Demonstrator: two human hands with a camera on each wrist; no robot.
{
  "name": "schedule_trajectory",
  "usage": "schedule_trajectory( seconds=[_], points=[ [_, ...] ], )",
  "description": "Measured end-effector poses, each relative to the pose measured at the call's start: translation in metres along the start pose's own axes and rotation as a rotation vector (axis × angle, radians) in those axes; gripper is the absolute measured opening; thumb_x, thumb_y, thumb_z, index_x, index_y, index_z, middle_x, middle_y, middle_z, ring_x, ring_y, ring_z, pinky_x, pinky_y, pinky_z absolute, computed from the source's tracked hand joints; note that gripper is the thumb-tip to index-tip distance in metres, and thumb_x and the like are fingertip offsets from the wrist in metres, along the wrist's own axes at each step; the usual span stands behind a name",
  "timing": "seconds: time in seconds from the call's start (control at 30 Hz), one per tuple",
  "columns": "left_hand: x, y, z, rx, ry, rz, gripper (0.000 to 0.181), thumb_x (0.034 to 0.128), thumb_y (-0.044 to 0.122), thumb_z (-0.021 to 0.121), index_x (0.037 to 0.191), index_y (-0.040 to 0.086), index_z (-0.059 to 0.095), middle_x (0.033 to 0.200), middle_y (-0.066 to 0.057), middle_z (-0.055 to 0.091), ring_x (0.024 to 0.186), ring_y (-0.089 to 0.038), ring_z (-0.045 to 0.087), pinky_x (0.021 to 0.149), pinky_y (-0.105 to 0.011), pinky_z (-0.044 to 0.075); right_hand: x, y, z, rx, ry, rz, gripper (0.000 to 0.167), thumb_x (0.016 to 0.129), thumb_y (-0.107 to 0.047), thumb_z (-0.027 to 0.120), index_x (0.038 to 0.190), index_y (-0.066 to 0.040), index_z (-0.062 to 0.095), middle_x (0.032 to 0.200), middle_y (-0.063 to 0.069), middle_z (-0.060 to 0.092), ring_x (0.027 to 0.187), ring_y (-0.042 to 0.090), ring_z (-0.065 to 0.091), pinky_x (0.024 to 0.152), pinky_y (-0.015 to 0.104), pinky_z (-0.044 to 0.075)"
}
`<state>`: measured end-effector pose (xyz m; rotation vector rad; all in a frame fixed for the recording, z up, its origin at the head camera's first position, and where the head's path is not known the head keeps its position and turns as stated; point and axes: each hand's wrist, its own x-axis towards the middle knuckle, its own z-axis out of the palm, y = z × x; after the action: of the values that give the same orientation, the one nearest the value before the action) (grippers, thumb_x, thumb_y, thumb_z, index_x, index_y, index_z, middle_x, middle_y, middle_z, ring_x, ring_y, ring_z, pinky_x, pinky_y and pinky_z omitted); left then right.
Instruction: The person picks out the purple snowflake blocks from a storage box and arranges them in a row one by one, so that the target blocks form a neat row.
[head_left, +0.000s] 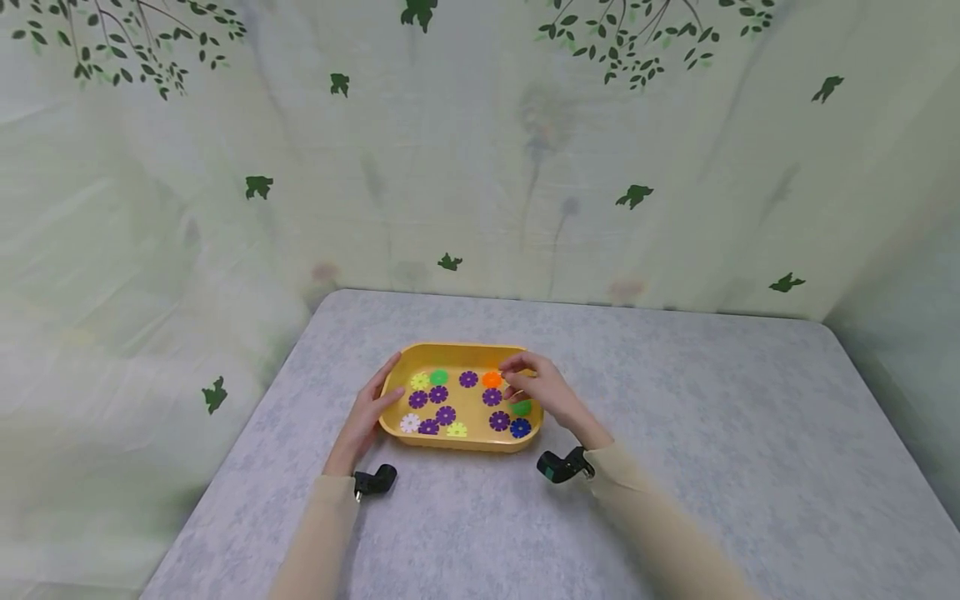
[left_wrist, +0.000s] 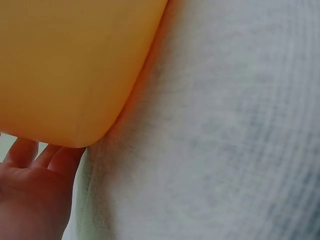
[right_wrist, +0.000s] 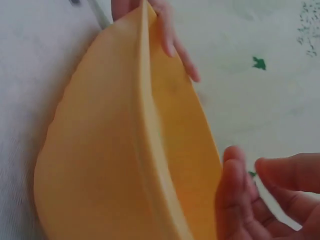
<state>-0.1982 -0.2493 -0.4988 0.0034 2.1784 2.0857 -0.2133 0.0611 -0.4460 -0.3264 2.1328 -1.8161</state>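
Note:
A yellow tray [head_left: 468,400] holds flat flower-shaped pieces: several purple ones [head_left: 446,415], an orange one [head_left: 492,379], a blue one [head_left: 521,428], a white one [head_left: 409,422], plus green and yellow ones. The left hand [head_left: 365,414] grips the tray's left end, thumb over the rim; the left wrist view shows its fingers [left_wrist: 47,155] against the tray's outer wall [left_wrist: 60,75]. Over the tray's right side hovers the right hand [head_left: 551,390], beside the orange piece, fingers bent. In the right wrist view its thumb and fingertips [right_wrist: 243,159] stand apart, with nothing visible between them.
The tray stands on a grey table [head_left: 712,433]. Behind the table hangs a pale curtain [head_left: 480,167] printed with leaves and branches. A black wrist camera [head_left: 377,480] is on the left wrist, another [head_left: 562,465] on the right.

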Motion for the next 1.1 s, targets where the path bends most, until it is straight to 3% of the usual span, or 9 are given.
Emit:
schedule_trajectory(
  seconds=[0.23,0.37,0.53,0.67,0.83,0.9,1.1],
  points=[
    [0.000,-0.002,0.000,-0.001,0.002,0.001,0.059,0.0983,0.016,0.054,0.152,0.025,0.030,0.157,0.006,0.020,0.143,-0.018,0.013,0.114,-0.044,0.018,0.015,-0.002,0.029,-0.108,-0.054,0.116,0.025,0.099,-0.004,0.047,0.119,0.008,0.054,0.109,0.024,0.058,0.084,0.031,0.063,0.076,0.040,0.055],
    [0.000,-0.003,0.000,0.001,0.001,0.003,0.059,0.0982,0.017,0.054,0.152,0.026,0.030,0.157,0.006,0.019,0.143,-0.018,0.012,0.113,-0.044,0.018,0.022,0.003,0.035,-0.187,-0.033,0.180,0.023,0.099,-0.005,0.046,0.116,0.006,0.057,0.103,0.019,0.060,0.078,0.027,0.061,0.070,0.035,0.055],
    [0.000,-0.003,0.000,-0.004,0.002,0.014,0.059,0.0984,0.016,0.054,0.152,0.025,0.030,0.157,0.006,0.020,0.143,-0.017,0.012,0.114,-0.043,0.017,0.026,0.009,0.038,-0.242,-0.037,0.202,0.021,0.097,-0.005,0.048,0.110,0.004,0.061,0.097,0.014,0.061,0.074,0.021,0.058,0.066,0.030,0.053],
    [0.000,-0.003,0.000,-0.011,0.005,0.017,0.059,0.0983,0.015,0.054,0.151,0.024,0.031,0.157,0.005,0.020,0.143,-0.017,0.012,0.114,-0.043,0.016,0.025,0.010,0.041,-0.184,-0.065,0.210,0.021,0.097,-0.003,0.046,0.110,0.004,0.061,0.102,0.016,0.061,0.078,0.024,0.060,0.071,0.032,0.055],
    [-0.009,0.015,0.005,-0.022,-0.017,0.008,0.060,0.0987,0.011,0.052,0.153,0.017,0.027,0.158,0.000,0.017,0.144,-0.021,0.010,0.114,-0.044,0.015,0.026,0.012,0.041,-0.160,-0.077,0.187,0.025,0.095,0.000,0.045,0.114,0.004,0.061,0.107,0.017,0.060,0.081,0.026,0.060,0.075,0.034,0.055],
    [-0.013,0.022,0.006,-0.025,-0.024,0.007,0.060,0.0987,0.009,0.051,0.153,0.014,0.026,0.158,-0.002,0.016,0.144,-0.022,0.009,0.114,-0.044,0.014,0.026,0.013,0.041,-0.190,-0.095,0.172,0.025,0.095,0.000,0.046,0.114,0.004,0.062,0.106,0.016,0.060,0.079,0.025,0.060,0.074,0.032,0.055],
    [-0.014,0.022,0.007,-0.035,-0.018,0.013,0.060,0.0985,0.008,0.051,0.153,0.014,0.026,0.158,-0.002,0.017,0.144,-0.022,0.010,0.114,-0.044,0.015,0.031,0.016,0.044,-0.364,-0.134,0.108,0.023,0.088,0.006,0.053,0.106,0.002,0.066,0.097,0.012,0.062,0.069,0.019,0.055,0.062,0.025,0.049]
  ],
)
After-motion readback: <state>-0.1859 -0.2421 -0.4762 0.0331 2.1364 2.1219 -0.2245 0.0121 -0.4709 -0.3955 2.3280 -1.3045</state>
